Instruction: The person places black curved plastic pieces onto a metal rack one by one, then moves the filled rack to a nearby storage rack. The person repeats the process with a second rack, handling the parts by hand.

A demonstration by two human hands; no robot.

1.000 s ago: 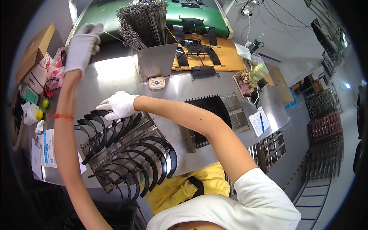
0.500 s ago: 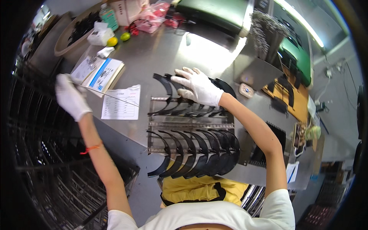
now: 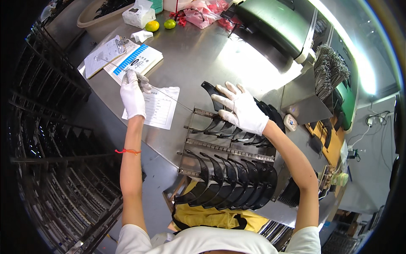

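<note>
My left hand (image 3: 133, 96), in a white glove, is closed round a thin metal rod (image 3: 172, 98). The rod slants down to the right, and its far tip reaches the left end of a metal rack (image 3: 231, 149). Two rows of black curved plastic-looking pieces stand in this rack; the near row (image 3: 216, 180) shows fully. My gloved right hand (image 3: 243, 109) lies over the far row with its fingers spread, beside a black curved piece (image 3: 209, 90) at the row's left end. It hides part of that row, and whether it presses on the pieces I cannot tell.
A paper form (image 3: 160, 111), a booklet (image 3: 146, 59) and a clipboard (image 3: 100, 59) lie left on the metal table (image 3: 186, 51). Tall dark racks (image 3: 55, 169) stand at the left. Right of the rack are a small white case (image 3: 290, 122) and a metal bin of wire pieces (image 3: 306, 93).
My left hand has moved right, from beyond the table's left side to over the paper form, bringing the rod's tip to the rack. My right hand stays over the far row, fingers spread wider.
</note>
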